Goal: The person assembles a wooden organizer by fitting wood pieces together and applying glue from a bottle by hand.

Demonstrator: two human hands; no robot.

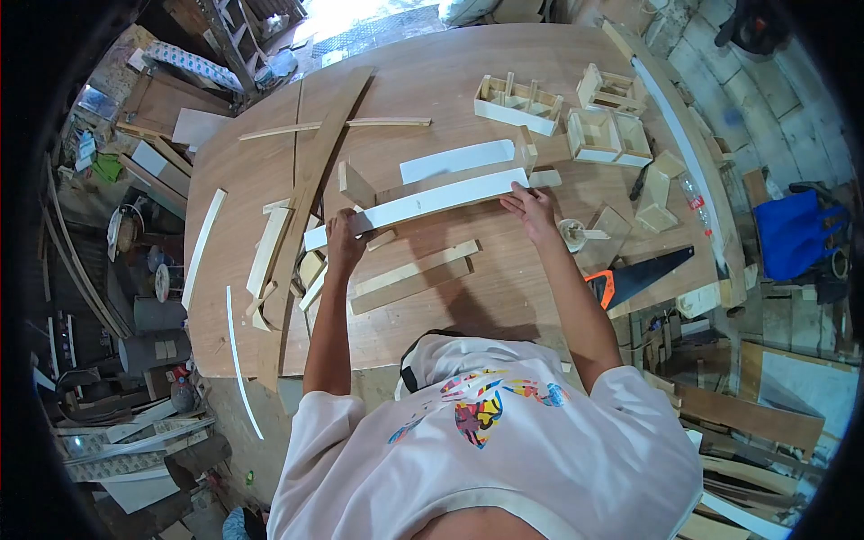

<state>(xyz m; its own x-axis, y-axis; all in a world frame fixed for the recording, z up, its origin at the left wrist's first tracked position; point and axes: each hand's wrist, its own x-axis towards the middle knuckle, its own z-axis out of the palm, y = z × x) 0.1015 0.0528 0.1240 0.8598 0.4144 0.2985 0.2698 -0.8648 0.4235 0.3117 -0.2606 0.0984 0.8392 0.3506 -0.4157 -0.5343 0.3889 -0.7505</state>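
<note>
White strip lies across the wooden counter, left hand pressing one end, right hand fingertips flat on the other, neither grip closed around it.

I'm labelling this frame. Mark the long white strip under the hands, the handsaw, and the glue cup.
long white strip point(432, 202): head view, middle of its top face.
handsaw point(650, 270): head view, dark blade.
glue cup point(571, 233): head view, its rim.

left hand, right hand — outstretched; palms down
</note>
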